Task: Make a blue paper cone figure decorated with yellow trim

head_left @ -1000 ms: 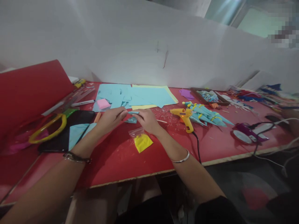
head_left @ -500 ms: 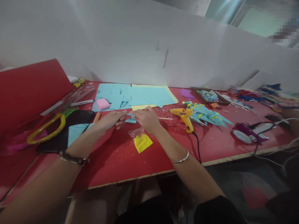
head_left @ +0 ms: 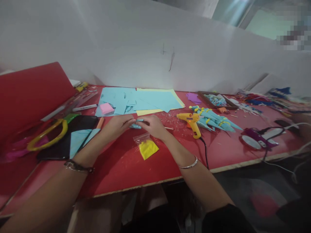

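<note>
My left hand (head_left: pixel 119 125) and my right hand (head_left: pixel 155 127) meet over the middle of the red table, fingertips pinched together. Between them shows a small piece of light blue paper (head_left: pixel 139 120), closed in the fingers of both hands. Just below the fingertips lies another blue paper scrap (head_left: pixel 135 126). The end of a thin pale stick (head_left: pixel 169 128) sticks out past my right hand; whether I hold it is hidden. In front of my hands rests a small clear zip bag (head_left: pixel 148 148) with something yellow in it.
Blue paper sheets (head_left: pixel 155 98) and a pink block (head_left: pixel 106 108) lie behind my hands. To the right are a yellow glue gun (head_left: pixel 190 121), corded, blue paper cones (head_left: pixel 211 118) and a tray (head_left: pixel 217 100). Yellow-handled scissors (head_left: pixel 64 129) lie left, by a black pad (head_left: pixel 54 151).
Both hands have shifted slightly, and their fingertips have turned around the blue paper. The stick's visible end has moved left and a little nearer to me, with less of it showing.
</note>
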